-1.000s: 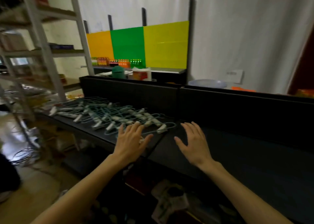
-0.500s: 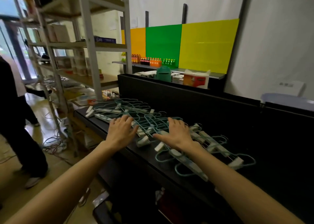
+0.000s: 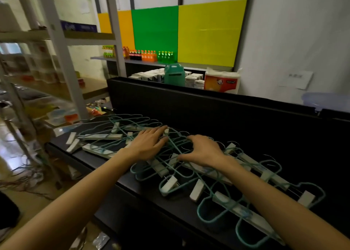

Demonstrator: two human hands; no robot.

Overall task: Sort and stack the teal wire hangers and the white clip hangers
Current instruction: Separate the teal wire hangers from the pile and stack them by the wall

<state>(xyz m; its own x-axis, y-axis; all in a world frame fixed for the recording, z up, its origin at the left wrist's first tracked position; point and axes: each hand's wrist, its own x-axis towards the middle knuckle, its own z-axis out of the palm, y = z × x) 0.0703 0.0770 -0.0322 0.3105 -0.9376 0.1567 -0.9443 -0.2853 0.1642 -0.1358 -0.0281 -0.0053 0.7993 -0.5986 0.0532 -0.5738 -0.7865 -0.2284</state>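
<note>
Several teal wire hangers [image 3: 214, 214] and white clip hangers [image 3: 103, 136] lie tangled in one long heap on the black table [image 3: 121, 175]. My left hand [image 3: 149, 144] lies flat on the middle of the heap with its fingers stretched toward the back. My right hand [image 3: 205, 151] sits just to its right, fingers bent down onto the teal wires; whether it grips a wire is hidden under the palm.
A black back wall [image 3: 208, 109] bounds the table behind the heap. A metal shelf rack [image 3: 62, 46] stands at the left. Behind the wall are a green jug [image 3: 174, 75], small boxes and a tissue pack [image 3: 221, 81]. Cables lie on the floor at the left.
The view has swung left and closer to the heap. Both hands have moved from the table's front edge onto the hangers; the right hand's fingers have bent down.
</note>
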